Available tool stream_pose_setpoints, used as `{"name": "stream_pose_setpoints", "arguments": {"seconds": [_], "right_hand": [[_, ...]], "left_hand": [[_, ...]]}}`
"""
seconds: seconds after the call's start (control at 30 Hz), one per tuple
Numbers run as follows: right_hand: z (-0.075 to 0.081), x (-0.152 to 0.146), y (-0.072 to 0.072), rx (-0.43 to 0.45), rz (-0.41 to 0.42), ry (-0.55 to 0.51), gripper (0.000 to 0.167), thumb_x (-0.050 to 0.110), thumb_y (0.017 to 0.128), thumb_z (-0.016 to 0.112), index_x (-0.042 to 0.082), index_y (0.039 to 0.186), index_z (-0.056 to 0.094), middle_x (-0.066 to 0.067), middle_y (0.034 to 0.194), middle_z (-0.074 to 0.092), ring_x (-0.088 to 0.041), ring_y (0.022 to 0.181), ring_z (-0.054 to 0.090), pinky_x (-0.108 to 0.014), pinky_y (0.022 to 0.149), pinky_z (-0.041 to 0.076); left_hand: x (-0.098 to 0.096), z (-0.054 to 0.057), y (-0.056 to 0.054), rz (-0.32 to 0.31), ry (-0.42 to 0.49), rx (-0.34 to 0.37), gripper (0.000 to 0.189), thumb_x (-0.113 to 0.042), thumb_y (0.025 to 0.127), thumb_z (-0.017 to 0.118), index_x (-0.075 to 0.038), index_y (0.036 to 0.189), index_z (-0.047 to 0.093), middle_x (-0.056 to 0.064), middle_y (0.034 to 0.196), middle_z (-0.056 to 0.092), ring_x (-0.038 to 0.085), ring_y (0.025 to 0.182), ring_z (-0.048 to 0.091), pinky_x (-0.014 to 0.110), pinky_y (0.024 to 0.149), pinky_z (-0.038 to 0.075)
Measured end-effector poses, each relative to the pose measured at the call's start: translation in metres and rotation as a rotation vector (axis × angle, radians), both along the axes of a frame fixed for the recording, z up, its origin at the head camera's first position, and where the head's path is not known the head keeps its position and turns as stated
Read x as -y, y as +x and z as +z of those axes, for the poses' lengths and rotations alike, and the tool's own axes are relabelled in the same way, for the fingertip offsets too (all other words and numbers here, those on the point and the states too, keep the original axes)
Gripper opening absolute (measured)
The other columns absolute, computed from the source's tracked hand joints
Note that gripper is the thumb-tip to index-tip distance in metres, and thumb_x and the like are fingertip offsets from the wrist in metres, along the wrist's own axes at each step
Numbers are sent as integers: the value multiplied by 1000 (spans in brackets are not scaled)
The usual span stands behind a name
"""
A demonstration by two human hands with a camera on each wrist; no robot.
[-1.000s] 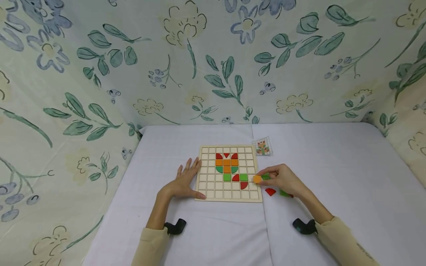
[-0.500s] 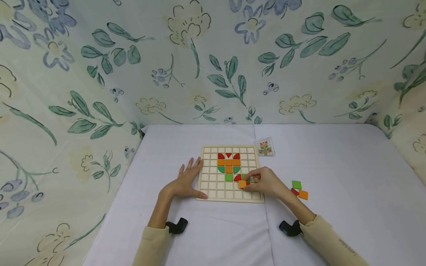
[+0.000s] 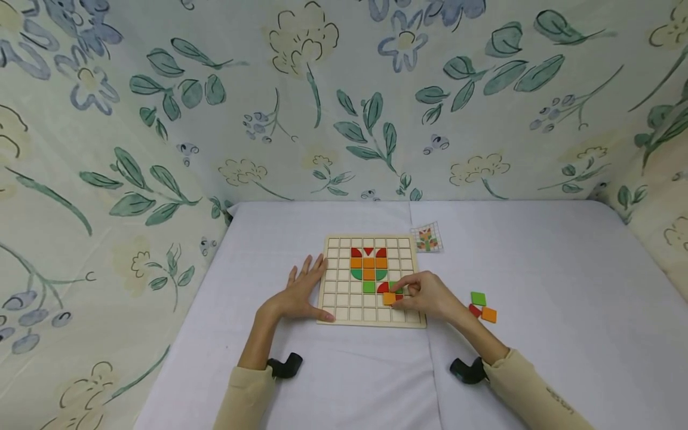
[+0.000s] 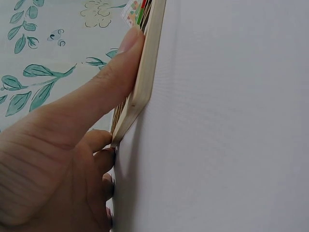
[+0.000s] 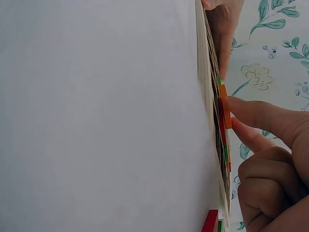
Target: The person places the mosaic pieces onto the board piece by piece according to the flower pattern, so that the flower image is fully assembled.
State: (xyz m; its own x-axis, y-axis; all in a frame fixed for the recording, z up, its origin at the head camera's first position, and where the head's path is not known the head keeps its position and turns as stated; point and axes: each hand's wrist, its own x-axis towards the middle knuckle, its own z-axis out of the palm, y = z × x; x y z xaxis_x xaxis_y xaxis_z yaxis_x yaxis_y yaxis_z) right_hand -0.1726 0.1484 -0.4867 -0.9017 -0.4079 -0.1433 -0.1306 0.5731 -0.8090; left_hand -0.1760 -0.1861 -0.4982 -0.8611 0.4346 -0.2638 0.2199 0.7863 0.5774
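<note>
In the head view a wooden grid board (image 3: 333, 309) lies on the white cloth, with red, orange and green tiles set in some cells. My right hand (image 3: 430, 295) pinches an orange tile (image 3: 389, 298) between thumb and index finger over the board's lower right part. Beside that tile are a red quarter piece (image 3: 383, 288) and a partly covered green tile. The right wrist view shows the orange tile (image 5: 225, 106) tilted on edge above the board. My left hand (image 3: 298, 294) rests along the board's left edge, fingers spread, thumb (image 4: 130, 41) on its front corner.
A small pattern card (image 3: 427, 237) lies by the board's far right corner. To the right of my right wrist are a loose green tile (image 3: 478, 298), a red piece (image 3: 475, 310) and an orange tile (image 3: 489, 315). Floral cloth (image 3: 371, 101) hangs behind the table.
My right hand has moved left from the board's right edge to over its cells, carrying the orange tile. In the last half second it shifted slightly left. My left hand stays on the board.
</note>
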Motion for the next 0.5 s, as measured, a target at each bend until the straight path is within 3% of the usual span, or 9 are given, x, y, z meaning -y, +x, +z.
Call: {"name": "stream_pose_setpoints", "arguments": {"seconds": [0.5], "right_hand": [[-1, 7, 1, 15, -17, -7, 22, 14, 80, 89, 9, 100, 82, 6, 53, 29, -10, 51, 24, -22, 54, 25]], "left_hand": [[0, 2, 1, -9, 20, -4, 135, -46, 72, 93, -12, 167, 5, 6, 176, -5, 32, 162, -16, 61, 130, -11]]}}
